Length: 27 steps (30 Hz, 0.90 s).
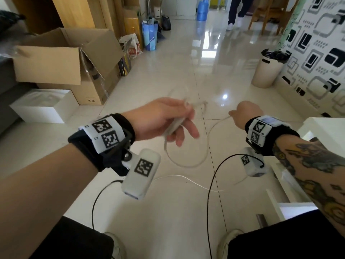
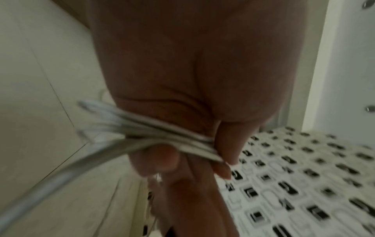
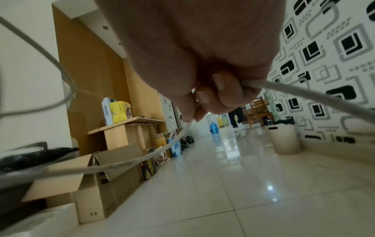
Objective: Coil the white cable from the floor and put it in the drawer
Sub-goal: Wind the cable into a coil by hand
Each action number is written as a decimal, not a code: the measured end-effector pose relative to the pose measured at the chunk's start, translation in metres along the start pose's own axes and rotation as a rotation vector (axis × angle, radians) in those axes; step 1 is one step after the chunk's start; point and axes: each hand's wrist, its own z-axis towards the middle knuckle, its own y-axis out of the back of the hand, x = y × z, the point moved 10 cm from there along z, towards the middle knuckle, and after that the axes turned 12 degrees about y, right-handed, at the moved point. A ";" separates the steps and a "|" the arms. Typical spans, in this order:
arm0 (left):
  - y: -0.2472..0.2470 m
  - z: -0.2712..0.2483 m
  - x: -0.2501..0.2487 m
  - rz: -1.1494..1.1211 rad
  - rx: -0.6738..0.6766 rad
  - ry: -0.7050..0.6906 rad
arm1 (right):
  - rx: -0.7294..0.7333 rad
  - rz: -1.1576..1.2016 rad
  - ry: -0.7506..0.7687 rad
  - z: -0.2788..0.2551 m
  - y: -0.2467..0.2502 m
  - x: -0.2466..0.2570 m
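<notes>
Left hand at frame centre in the head view, thumb clamping a bundle of cable loops against the fingers, so grip closed round the coil. Same story from the left wrist view: several white strands squeezed flat between thumb and fingers, pretty blurred though. One loop hanging below the hand, above the floor tiles.

Right hand off to the right of centre, fisted, grip closed on a single strand. Clear in the right wrist view: fingers curled tight, cable running out to the right edge and another stretch dropping to the lower left.

Rest of the cable trailing along the floor toward the bottom centre of the head view, thin and white. No telling where its end lies.

Cardboard box open at upper left, white box below it. Bin at upper right by the patterned wall. White furniture at the right edge, partly behind the tattooed forearm. Someone's legs way at the top.
</notes>
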 end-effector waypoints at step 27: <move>0.039 0.026 0.052 -0.333 -0.542 0.124 | 0.407 1.358 0.130 -0.075 -0.021 0.145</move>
